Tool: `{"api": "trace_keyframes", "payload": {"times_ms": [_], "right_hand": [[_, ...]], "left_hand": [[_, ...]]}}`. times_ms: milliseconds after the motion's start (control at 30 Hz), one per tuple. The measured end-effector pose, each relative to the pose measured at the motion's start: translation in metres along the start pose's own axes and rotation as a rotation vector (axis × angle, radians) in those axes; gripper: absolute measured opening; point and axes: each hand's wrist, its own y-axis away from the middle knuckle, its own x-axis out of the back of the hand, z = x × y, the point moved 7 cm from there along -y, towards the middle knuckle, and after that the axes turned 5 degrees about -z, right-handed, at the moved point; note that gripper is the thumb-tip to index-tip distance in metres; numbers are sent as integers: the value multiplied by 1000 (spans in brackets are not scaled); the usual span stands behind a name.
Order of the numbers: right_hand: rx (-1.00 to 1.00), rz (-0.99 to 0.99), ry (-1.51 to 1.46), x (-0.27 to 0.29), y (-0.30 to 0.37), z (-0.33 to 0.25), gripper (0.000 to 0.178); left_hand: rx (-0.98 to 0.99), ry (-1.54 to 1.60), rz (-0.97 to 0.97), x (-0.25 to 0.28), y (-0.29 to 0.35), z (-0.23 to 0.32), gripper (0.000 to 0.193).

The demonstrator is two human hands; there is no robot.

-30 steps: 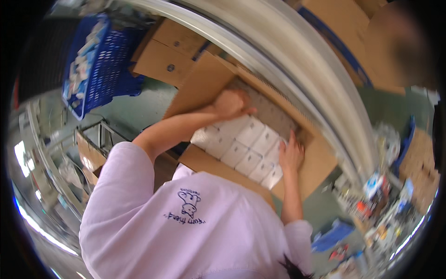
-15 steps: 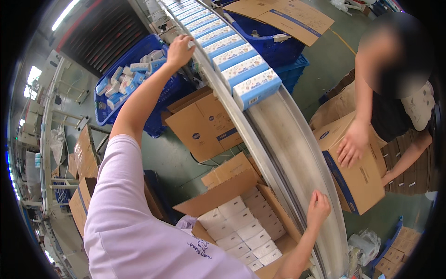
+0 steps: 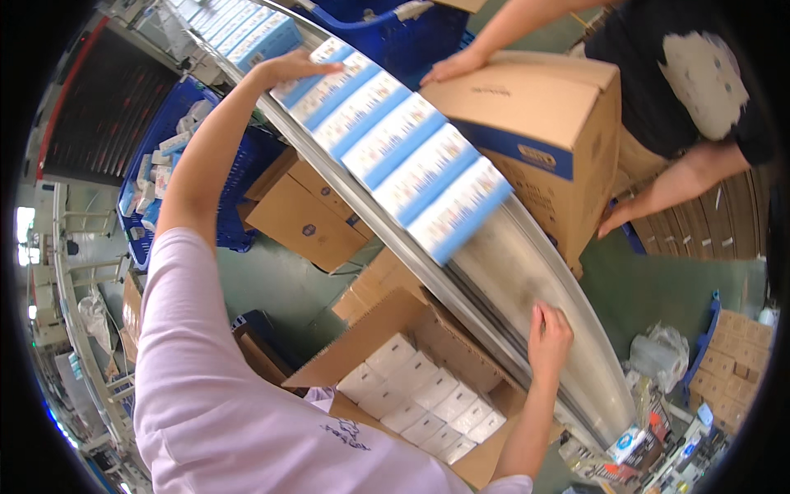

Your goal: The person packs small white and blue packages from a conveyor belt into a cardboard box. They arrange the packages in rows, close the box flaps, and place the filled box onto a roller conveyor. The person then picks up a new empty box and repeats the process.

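Pressing evenly is probably serving best, the left hand (image 3: 298, 69) laying its fingers, grip unclear, across the far-left end of the blue-and-white rectangular packs (image 3: 378, 136) lining the curved grey-metal conveyor (image 3: 514, 263), the empty right hand (image 3: 550, 333) hovering nearer, fingers narrowed.

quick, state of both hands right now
Left hand: on a blue-and-white pack, grip cannot be told.
Right hand: loosely closed, nothing visible in it.
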Motion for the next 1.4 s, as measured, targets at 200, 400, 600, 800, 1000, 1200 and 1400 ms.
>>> {"api": "trace_keyframes", "payload": {"times_ms": [200, 400, 600, 800, 1000, 1200, 1400], "right_hand": [[-497, 71, -337, 14, 20, 50, 59], [-541, 254, -455, 35, 73, 97, 78], [-414, 532, -478, 150, 127, 28, 88], [-357, 734, -283, 165, 247, -7, 102], [-752, 97, -320, 24, 294, 37, 103], [-856, -217, -89, 14, 247, 75, 96], [-227, -505, 185, 13, 235, -1, 95]], "left_hand": [[-398, -80, -68, -178, 98, 146, 103], [-366, 164, -180, -242, 138, 218, 93], [-713, 775, -156, -214, 216, 252, 57], [-759, 748, -54, -226, 312, 208, 68], [-319, 224, -177, -332, 333, 137, 74], [-51, -293, -230, -344, 282, 154, 82], [-872, -770, -303, -363, 352, 222, 102]]}}
